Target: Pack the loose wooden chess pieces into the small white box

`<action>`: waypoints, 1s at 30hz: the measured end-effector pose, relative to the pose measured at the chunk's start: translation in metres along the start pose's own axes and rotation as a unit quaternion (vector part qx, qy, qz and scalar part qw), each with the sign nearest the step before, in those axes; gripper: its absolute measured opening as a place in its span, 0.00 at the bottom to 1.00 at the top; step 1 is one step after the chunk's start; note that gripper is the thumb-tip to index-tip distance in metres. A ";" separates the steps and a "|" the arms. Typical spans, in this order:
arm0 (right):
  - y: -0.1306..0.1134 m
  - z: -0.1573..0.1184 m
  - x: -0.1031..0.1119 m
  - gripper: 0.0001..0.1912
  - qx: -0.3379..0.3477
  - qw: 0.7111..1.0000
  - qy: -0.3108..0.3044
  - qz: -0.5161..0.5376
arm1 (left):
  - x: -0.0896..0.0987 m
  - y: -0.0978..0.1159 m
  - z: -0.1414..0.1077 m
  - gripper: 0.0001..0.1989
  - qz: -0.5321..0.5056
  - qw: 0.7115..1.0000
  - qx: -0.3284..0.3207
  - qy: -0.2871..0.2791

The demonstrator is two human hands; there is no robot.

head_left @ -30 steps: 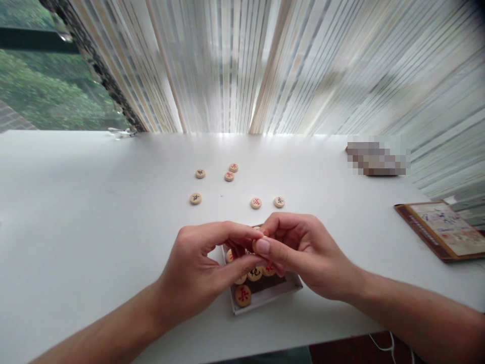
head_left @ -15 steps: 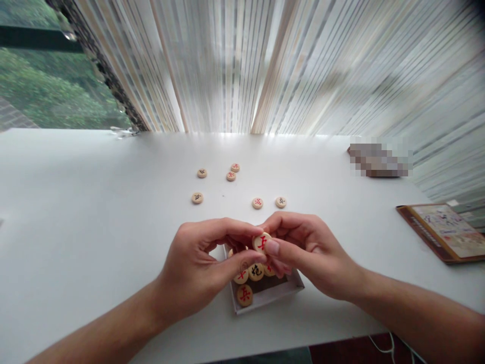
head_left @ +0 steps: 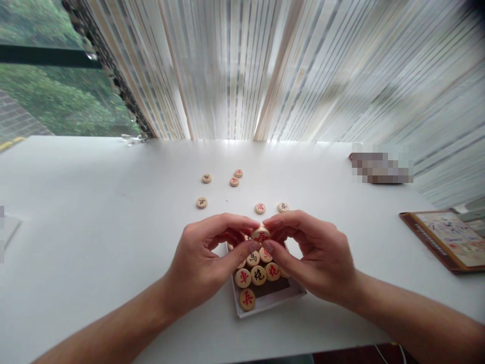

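Note:
Between the fingertips of both hands is a round wooden Chinese chess piece point(head_left: 260, 234) with a red character, its face tilted. My left hand point(head_left: 215, 258) pinches it from the left, thumb below and index finger above. From the right, my right hand point(head_left: 310, 258) pinches the same piece. Just beneath lies a shallow white box point(head_left: 271, 302) holding several rows of chess pieces. A red-marked piece point(head_left: 247, 299) sits alone in its front left corner, with bare dark bottom to its right. My hands partly hide the box's back rows.
Several loose pieces lie farther back on the white table point(head_left: 113, 212), among them a black-marked piece point(head_left: 202, 202) and a red-marked piece point(head_left: 260, 208). At the right lies a brown printed box lid point(head_left: 443, 237); a blurred-out object point(head_left: 382, 168) is behind it. A striped curtain point(head_left: 227, 71) hangs at the back.
The held piece has turned so its red face tips downward. My right hand's thumb has moved off its face to the lower edge, uncovering more box pieces. The view has shifted slightly.

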State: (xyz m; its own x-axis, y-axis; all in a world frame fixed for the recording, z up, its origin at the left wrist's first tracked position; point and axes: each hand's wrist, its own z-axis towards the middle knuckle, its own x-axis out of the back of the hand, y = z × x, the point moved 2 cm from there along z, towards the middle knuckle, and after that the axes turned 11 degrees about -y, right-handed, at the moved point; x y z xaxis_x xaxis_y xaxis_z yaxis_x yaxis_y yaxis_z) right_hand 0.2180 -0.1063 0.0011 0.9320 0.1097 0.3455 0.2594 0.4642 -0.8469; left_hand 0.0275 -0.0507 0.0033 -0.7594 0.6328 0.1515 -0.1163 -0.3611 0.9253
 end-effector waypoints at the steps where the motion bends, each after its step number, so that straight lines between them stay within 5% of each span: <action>1: 0.001 0.000 0.001 0.14 0.012 1.000 0.002 -0.017 | 0.000 0.000 0.000 0.12 0.000 1.000 -0.002 0.001; 7: 0.001 0.004 0.003 0.18 0.070 0.996 0.000 -0.055 | 0.002 -0.001 0.002 0.12 -0.015 1.000 0.007 0.006; 20: -0.006 0.009 0.007 0.08 0.051 0.995 -0.001 -0.090 | 0.005 0.004 0.004 0.07 -0.022 0.999 0.035 0.009; 25: -0.009 0.011 0.005 0.04 0.019 0.997 -0.004 -0.073 | 0.004 0.003 0.003 0.11 -0.043 0.999 0.033 -0.005; 30: -0.004 0.007 0.002 0.07 -0.063 0.996 -0.030 0.057 | 0.000 0.002 0.001 0.20 -0.056 0.997 0.016 -0.043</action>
State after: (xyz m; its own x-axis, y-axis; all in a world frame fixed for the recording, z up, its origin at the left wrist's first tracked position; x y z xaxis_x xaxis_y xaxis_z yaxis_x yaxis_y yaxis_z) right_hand 0.2168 -0.1016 0.0084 0.9415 0.2094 0.2641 0.1858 0.3313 -0.9250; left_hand 0.0274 -0.0505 0.0053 -0.6853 0.7244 0.0743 -0.1751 -0.2630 0.9488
